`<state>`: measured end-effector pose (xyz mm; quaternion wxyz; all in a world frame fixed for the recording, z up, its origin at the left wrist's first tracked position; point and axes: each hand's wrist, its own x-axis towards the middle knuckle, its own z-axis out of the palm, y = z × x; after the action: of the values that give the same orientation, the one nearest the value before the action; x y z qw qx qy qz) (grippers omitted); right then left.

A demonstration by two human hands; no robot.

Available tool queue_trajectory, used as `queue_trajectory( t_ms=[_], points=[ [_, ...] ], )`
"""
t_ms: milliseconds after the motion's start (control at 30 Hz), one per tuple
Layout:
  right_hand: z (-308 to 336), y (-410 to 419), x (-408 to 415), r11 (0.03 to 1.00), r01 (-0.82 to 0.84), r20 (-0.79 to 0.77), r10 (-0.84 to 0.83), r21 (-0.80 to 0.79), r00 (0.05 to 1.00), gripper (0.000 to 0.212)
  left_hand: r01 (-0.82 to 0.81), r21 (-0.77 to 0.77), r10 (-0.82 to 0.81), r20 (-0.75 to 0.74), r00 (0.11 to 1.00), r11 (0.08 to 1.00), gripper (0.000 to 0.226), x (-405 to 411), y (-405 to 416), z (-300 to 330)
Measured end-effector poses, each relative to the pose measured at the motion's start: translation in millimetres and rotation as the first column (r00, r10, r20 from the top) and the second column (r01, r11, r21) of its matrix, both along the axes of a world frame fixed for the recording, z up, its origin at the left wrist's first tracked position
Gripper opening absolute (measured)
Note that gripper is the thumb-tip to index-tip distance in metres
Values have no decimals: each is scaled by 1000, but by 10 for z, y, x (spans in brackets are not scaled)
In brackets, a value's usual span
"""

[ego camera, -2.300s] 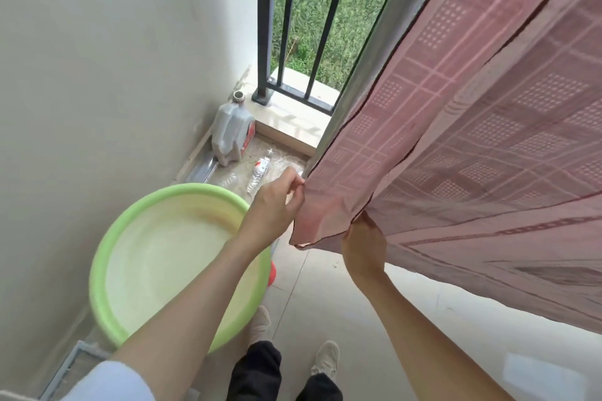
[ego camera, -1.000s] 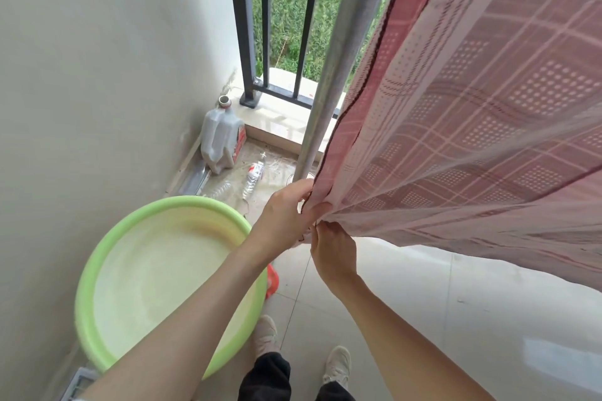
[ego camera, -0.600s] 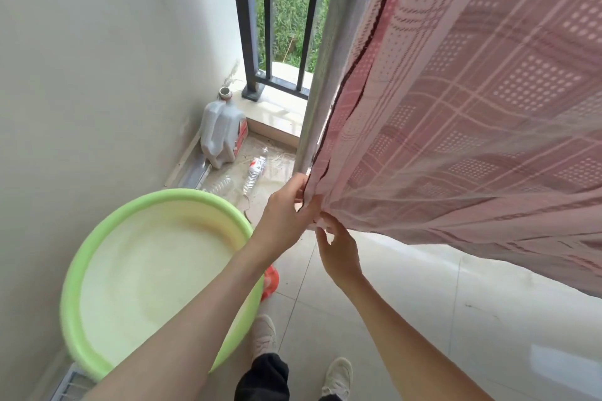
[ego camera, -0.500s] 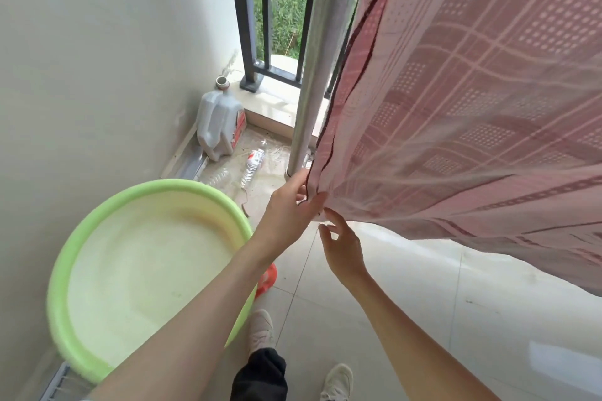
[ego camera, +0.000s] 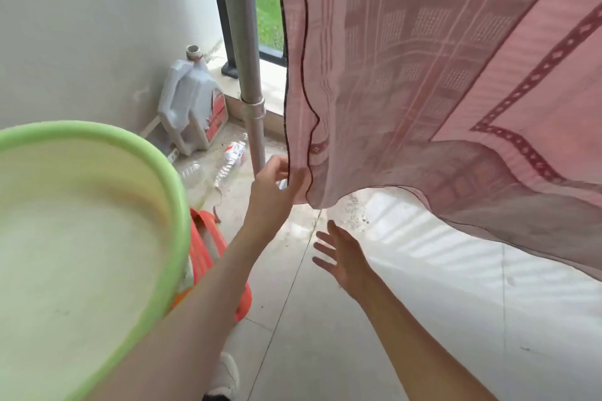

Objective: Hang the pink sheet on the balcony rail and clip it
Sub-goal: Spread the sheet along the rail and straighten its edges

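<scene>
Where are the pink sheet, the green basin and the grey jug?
pink sheet (ego camera: 423, 75), head view, middle of hanging cloth
green basin (ego camera: 180, 192), head view, right rim
grey jug (ego camera: 185, 101), head view, front of body

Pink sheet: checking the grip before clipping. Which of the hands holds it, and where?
The left hand pinches the pink sheet at its lower hem edge; the right hand is open, holding nothing.

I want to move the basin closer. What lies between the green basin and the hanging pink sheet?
In the head view, the left hand and forearm cross between green basin and pink sheet; an orange object lies below.
</scene>
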<state>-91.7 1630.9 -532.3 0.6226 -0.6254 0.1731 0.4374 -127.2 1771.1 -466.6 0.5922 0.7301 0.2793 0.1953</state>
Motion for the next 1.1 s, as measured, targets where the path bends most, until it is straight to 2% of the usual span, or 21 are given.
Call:
queue_trajectory(
  t_ms=[100, 167, 233, 333, 433, 533, 633, 733, 800, 867, 933, 1000, 1033, 1100],
  points=[
    [-407, 163, 297, 948, 192, -140, -161, 253, 977, 42, 26, -33, -24, 63, 998, 999, 14, 87, 11, -379],
    [-559, 288, 483, 860, 311, -206, -246, 405, 947, 48, 26, -39, -21, 120, 993, 999, 12, 139, 7, -563],
    [-669, 389, 604, 777, 406, -279, -304, 480, 911, 50, -2, -28, 7, 160, 987, 1000, 7, 188, 17, -729],
    [-819, 495, 721, 788, 410, -294, -300, 459, 907, 55, -18, -24, 22, 187, 982, 1000, 8, 323, 66, -902],
    [-857, 548, 879, 782, 414, -278, -315, 465, 907, 53, 3, -27, 1, 157, 988, 1000, 27, 599, 174, -956],
    [-841, 534, 1095, 800, 380, -186, -332, 463, 925, 46, 49, -98, -34, 155, 987, 994, 47, 966, 258, -906],
    [-855, 496, 1287, 809, 339, -112, -327, 480, 938, 42, -3, -167, 37, 206, 978, 986, 55, 1323, 362, -893],
    [-826, 434, 1457, 811, 320, -52, -339, 490, 939, 41, -16, -270, 82, 234, 969, 963, 74, 1623, 445, -889],
    [-797, 355, 1536, 818, 313, -25, -345, 482, 938, 40, 2, -163, 36, 226, 974, 987, 78, 1782, 439, -853],
    [-774, 272, 1587, 834, 295, 5, -336, 466, 942, 39, -5, -34, 12, 203, 979, 999, 70, 1914, 439, -783],
    [-751, 199, 1621, 845, 275, 30, -324, 458, 946, 38, -49, 14, 46, 163, 986, 999, 52, 2009, 463, -714],
    [-703, 175, 1653, 852, 257, 53, -314, 455, 948, 37, -75, 76, 65, 125, 990, 994, 46, 2051, 493, -700],
    [-677, 168, 1664, 853, 253, 62, -314, 456, 947, 36, -63, 82, 52, 130, 990, 995, 42, 2053, 479, -707],
    [-652, 164, 1669, 862, 235, 90, -306, 450, 948, 34, -7, -10, 9, 194, 981, 1000, 22, 1954, 353, -724]
  ],
)
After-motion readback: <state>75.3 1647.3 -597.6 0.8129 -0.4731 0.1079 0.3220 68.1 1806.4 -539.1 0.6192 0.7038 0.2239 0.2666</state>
